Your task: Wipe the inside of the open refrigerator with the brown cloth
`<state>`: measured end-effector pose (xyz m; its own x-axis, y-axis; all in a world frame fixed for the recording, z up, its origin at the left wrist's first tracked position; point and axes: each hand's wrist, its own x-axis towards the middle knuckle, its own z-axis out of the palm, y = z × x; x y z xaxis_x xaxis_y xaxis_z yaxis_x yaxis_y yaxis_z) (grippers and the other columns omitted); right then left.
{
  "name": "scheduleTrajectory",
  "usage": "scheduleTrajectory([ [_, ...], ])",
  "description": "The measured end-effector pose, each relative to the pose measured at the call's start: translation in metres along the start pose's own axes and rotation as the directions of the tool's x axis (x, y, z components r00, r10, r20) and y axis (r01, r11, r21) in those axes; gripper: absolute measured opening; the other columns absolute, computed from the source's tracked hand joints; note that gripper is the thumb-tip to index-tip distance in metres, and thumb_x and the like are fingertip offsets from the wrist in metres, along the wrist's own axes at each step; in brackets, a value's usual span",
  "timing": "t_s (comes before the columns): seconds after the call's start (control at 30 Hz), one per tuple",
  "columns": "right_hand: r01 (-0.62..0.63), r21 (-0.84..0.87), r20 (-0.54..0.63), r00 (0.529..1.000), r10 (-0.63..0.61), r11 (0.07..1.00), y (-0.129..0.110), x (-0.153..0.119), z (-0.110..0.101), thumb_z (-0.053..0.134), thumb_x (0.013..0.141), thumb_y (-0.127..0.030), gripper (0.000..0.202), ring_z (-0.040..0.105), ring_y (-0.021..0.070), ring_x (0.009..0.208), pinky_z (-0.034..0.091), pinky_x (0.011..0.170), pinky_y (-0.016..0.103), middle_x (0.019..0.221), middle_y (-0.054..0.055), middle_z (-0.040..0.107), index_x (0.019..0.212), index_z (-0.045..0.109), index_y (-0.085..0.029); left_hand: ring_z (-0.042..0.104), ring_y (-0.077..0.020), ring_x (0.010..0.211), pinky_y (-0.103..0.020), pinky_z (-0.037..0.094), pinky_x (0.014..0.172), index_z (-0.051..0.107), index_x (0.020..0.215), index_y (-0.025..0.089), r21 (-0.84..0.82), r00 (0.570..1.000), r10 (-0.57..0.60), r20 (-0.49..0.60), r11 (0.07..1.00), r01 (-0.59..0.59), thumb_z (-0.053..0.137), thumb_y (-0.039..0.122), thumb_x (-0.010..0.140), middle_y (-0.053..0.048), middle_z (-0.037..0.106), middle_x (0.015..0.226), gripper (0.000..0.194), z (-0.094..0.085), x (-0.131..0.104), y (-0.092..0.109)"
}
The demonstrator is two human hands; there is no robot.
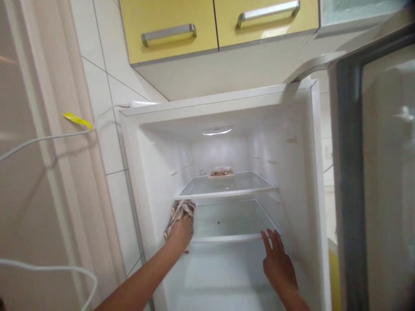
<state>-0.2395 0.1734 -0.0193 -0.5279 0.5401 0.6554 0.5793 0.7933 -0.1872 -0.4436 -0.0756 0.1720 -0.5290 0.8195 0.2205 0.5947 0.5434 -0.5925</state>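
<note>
A crumpled, patterned cloth (180, 212) is bunched in my left hand (182, 229), by the left inner wall of the refrigerator (155, 172). The cloth lies at the left end of the lower glass shelf (238, 218) and hangs past its front edge. My fingers press into it and are partly hidden. On the other side, my right hand (279, 261) has its fingers stretched out, with the fingertips at the right end of that shelf's front edge. Nothing shows in the right hand. A small dark speck (218, 222) is on the lower shelf.
Above is another glass shelf (223, 185) with a clear-wrapped package (221, 171) at its back. The refrigerator door (350, 181) stands open on the right. Yellow cabinets (171, 17) hang overhead. A white cord (42, 139) with a yellow tag (78, 120) runs along the left.
</note>
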Motion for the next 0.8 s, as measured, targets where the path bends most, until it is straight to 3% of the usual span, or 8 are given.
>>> scheduleTrajectory([
  [0.17, -0.002, -0.003, 0.049, 0.999, 0.002, 1.0, 0.0, 0.002, -0.005, 0.042, 0.078, 0.005, 0.078, 0.017, 0.0277, 0.154, 0.059, 0.074, 0.024, 0.16, 0.007, 0.038, 0.151, 0.042, -0.023, 0.033, -0.0387, 0.144, -0.059, 0.007, 0.123, 0.056, 0.139, 0.011, 0.104, 0.991, -0.023, -0.13, 0.994, 0.037, 0.059, 0.019, 0.081, -0.019, 0.052, 0.148, 0.058, -0.019, -0.052, -0.007],
  [0.3, -0.003, -0.001, 0.052, 0.999, 0.003, 1.0, -0.001, 0.002, -0.012, 0.041, 0.079, 0.005, 0.077, 0.02, 0.0283, 0.153, 0.059, 0.076, 0.025, 0.16, 0.007, 0.038, 0.15, 0.043, -0.023, 0.036, -0.0392, 0.143, -0.058, 0.002, 0.124, 0.059, 0.136, 0.01, 0.132, 0.99, -0.016, -0.139, 0.991, 0.035, 0.056, 0.016, 0.081, -0.021, 0.055, 0.145, 0.055, -0.025, -0.062, -0.011],
  [0.4, 0.011, 0.011, 0.057, 0.998, -0.012, 1.0, -0.001, 0.002, -0.016, 0.04, 0.079, 0.005, 0.076, 0.021, 0.0283, 0.153, 0.058, 0.073, 0.023, 0.16, 0.007, 0.038, 0.15, 0.044, -0.022, 0.042, -0.0381, 0.139, -0.056, 0.007, 0.124, 0.058, 0.136, 0.006, 0.1, 0.995, -0.027, -0.098, 0.994, 0.036, 0.049, 0.013, 0.085, -0.022, 0.058, 0.141, 0.052, -0.027, -0.046, -0.013],
  [0.53, 0.018, 0.025, 0.023, 1.0, -0.019, 1.0, 0.0, 0.001, -0.017, 0.042, 0.079, 0.003, 0.074, 0.021, 0.0276, 0.153, 0.058, 0.078, 0.024, 0.158, 0.008, 0.041, 0.149, 0.046, -0.021, 0.042, -0.0356, 0.14, -0.054, 0.015, 0.124, 0.056, 0.137, 0.005, 0.029, 0.994, -0.06, -0.092, 0.998, 0.063, 0.044, 0.009, 0.087, -0.023, 0.055, 0.144, 0.052, -0.02, -0.007, -0.014],
  [0.67, 0.025, 0.036, -0.04, 0.999, -0.024, 0.999, 0.0, 0.0, -0.013, 0.044, 0.077, 0.003, 0.076, 0.021, 0.0265, 0.153, 0.059, 0.082, 0.025, 0.155, 0.008, 0.044, 0.148, 0.046, -0.021, 0.042, -0.0336, 0.141, -0.052, 0.023, 0.122, 0.052, 0.14, 0.004, 0.0, 0.993, -0.098, -0.07, 0.995, 0.099, 0.042, 0.005, 0.086, -0.025, 0.052, 0.145, 0.055, 0.002, 0.033, -0.012],
  [0.8, 0.031, 0.048, -0.1, 0.995, -0.026, 0.998, -0.003, -0.001, -0.01, 0.044, 0.078, 0.004, 0.075, 0.021, 0.0272, 0.153, 0.058, 0.087, 0.027, 0.154, 0.009, 0.045, 0.149, 0.043, -0.021, 0.044, -0.0386, 0.138, -0.061, 0.032, 0.115, 0.051, 0.14, 0.004, -0.049, 0.991, -0.116, -0.06, 0.992, 0.113, 0.058, 0.015, 0.086, -0.028, 0.05, 0.146, 0.056, 0.025, 0.075, -0.012],
])
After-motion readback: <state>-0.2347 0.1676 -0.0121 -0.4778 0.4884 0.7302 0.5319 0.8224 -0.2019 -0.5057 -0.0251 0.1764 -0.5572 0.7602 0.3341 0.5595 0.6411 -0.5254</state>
